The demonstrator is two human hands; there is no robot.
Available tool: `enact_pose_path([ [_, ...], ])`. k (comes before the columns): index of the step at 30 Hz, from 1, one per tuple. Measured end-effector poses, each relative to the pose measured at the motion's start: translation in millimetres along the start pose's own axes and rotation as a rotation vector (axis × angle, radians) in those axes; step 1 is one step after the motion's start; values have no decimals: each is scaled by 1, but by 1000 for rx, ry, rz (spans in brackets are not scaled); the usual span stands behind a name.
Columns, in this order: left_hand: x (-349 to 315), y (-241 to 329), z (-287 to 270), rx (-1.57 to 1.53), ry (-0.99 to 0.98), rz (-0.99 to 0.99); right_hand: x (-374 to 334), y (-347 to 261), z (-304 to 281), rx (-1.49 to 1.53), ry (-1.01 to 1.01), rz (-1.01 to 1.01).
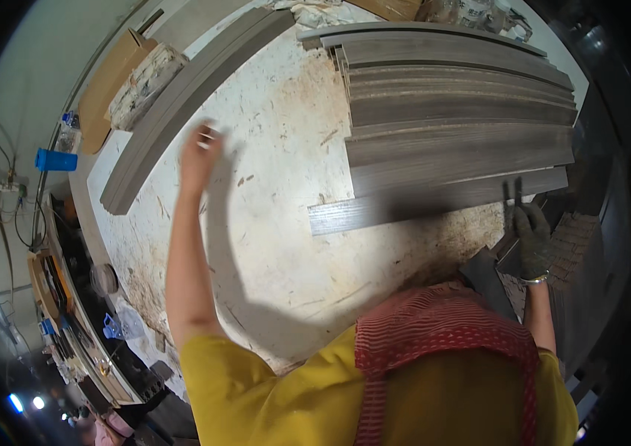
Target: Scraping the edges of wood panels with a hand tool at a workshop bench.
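My bare left hand [202, 154] is raised over the white worktop, its fingers curled round a small whitish thing too blurred to name. It is close to a long bundle of grey strips [181, 123] on the left. My right hand [531, 234], in a dark grey glove with a bracelet at the wrist, is at the right near edge. Two of its fingers stretch out over the nearest grey wood-grain plank [449, 195]; whether they touch it I cannot tell. Beyond that plank, several more grey planks [456, 145] lie stacked and overlapping.
The white worktop [278, 163] is scuffed and stained. Cardboard [103, 97] and a wrapped bundle [148, 85] lie beyond the left strips, near a blue cup [56, 160]. Plastic bottles [471, 11] stand at the far right. More dark boards [575, 253] are beside my right arm.
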State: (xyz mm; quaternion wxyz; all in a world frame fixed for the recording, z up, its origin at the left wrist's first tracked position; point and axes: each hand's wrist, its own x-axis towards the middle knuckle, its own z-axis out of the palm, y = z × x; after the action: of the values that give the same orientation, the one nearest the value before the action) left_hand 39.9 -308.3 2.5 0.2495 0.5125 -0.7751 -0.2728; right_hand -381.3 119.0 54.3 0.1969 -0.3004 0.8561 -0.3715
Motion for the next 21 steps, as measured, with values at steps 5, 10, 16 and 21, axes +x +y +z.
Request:
enact_pose_path([
  [5, -162, 92, 58, 162, -363, 312, -5, -21, 34, -79, -170, -99],
  [10, -220, 113, 65, 100, -316, 194, -15, -33, 91, -183, -209, -843],
  [16, -261, 122, 90, 16, -166, 167, -71, -72, 164, -485, -430, -1144],
  [21, -261, 126, 93, 19, -173, 151, -38, -29, 134, -509, -420, -867],
])
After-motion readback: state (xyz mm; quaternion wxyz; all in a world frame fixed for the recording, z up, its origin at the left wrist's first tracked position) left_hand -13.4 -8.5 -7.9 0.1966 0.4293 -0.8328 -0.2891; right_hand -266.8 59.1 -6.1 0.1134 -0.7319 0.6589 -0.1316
